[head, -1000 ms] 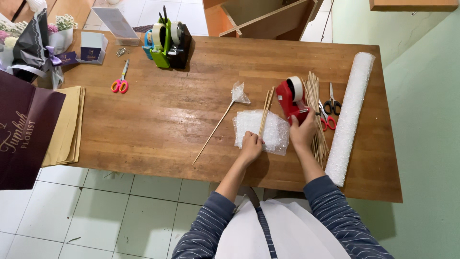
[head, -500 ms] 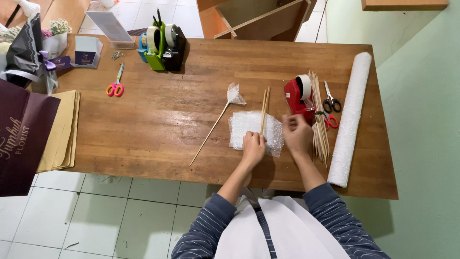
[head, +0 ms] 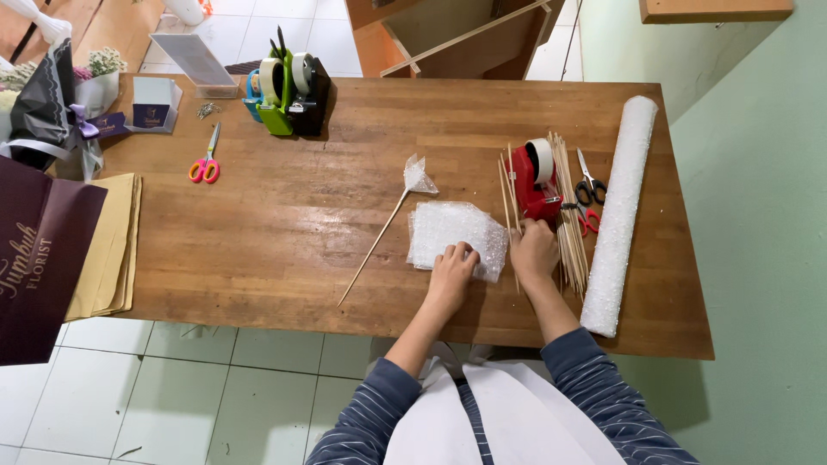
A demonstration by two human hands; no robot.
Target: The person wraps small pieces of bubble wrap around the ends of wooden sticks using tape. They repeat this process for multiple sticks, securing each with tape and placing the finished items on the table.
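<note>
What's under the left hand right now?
The left hand lies on a bubble-wrap sheet, which rests flat on the table. Whatever sits beneath the sheet or palm is hidden.

The left hand (head: pixel 452 265) presses flat on the near edge of a bubble-wrap sheet (head: pixel 457 234) lying at the centre of the wooden counter (head: pixel 284 215). Just to its right, the right hand (head: pixel 534 252) rests on the counter by the red tape dispenser (head: pixel 536 176), fingers touching the bundle of wooden skewers (head: pixel 570 215). Left of the sheet lies one skewer with a wrapped tip (head: pixel 388 226). A long bubble-wrap roll (head: pixel 622 211) runs along the right of the frame, with scissors (head: pixel 587 191) beside it.
</note>
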